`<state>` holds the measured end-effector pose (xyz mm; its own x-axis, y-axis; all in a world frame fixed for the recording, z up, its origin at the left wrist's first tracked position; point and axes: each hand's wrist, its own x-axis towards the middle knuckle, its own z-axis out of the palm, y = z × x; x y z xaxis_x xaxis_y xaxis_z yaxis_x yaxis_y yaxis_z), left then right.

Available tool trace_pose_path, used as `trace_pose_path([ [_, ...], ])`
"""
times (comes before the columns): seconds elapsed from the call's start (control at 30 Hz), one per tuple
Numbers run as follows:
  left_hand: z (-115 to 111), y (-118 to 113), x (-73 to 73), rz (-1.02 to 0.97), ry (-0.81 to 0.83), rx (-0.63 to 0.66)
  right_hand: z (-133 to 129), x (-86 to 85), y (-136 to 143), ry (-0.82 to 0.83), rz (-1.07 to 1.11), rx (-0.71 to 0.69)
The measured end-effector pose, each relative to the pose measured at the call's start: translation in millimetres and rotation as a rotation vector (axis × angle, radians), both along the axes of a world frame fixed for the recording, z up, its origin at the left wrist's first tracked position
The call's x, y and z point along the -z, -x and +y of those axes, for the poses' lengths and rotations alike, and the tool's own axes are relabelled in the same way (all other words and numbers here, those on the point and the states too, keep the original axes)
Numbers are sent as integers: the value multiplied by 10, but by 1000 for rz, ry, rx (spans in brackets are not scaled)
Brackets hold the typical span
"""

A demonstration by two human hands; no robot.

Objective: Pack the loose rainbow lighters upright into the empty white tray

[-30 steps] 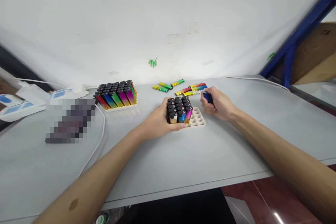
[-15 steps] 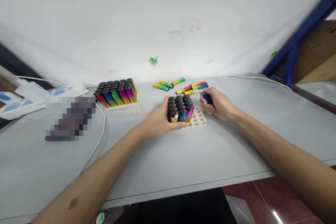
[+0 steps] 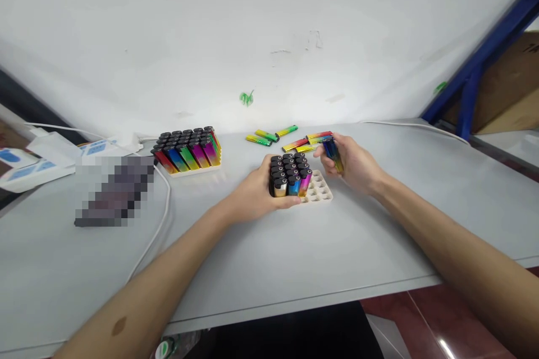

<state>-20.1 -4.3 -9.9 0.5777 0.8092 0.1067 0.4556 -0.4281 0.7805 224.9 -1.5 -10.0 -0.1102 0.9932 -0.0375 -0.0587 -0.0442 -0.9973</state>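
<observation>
A white tray with square holes (image 3: pixel 322 193) stands on the grey table, its left part filled with upright black-topped lighters (image 3: pixel 290 171). Around the left side of these lighters wraps my left hand (image 3: pixel 257 189), its thumb along the front edge. My right hand (image 3: pixel 351 162), just right of and above the tray's bare holes, grips a blue and yellow lighter (image 3: pixel 333 155) between its fingers. Behind, green-yellow lighters (image 3: pixel 266 135) and red, blue and yellow lighters (image 3: pixel 295 145) lie flat on the table.
At the left back stands a full tray of lighters (image 3: pixel 189 151). Near it are a blurred dark object (image 3: pixel 122 188), a white cable (image 3: pixel 162 219) and white power strips (image 3: pixel 95 148). A white wall (image 3: pixel 252 39) rises behind the table.
The lighter in my right hand has turned more upright, and more of its yellow end shows. My right hand has shifted slightly up and its fingers have moved. My left hand stays put.
</observation>
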Motion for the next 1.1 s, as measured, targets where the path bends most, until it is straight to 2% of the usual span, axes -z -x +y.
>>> trace_pose_path([
  [0.1,3,4,10,5,-5,5,-35,-58,-23,-66,-7,-27],
  [0.37,6,3,15,1,-16,3,-64,-89,-155,-212,-192,-128],
  [0.67,17,-4,29,5,-31,-8,-165,-153,-96,-104,-211,-364],
  [0.9,4,-5,21,3,-35,-12,-196,-163,-21,-158,-219,-315],
  [1.1,10,-9,24,10,-44,-3,-204,-154,-1,-175,-200,-345],
])
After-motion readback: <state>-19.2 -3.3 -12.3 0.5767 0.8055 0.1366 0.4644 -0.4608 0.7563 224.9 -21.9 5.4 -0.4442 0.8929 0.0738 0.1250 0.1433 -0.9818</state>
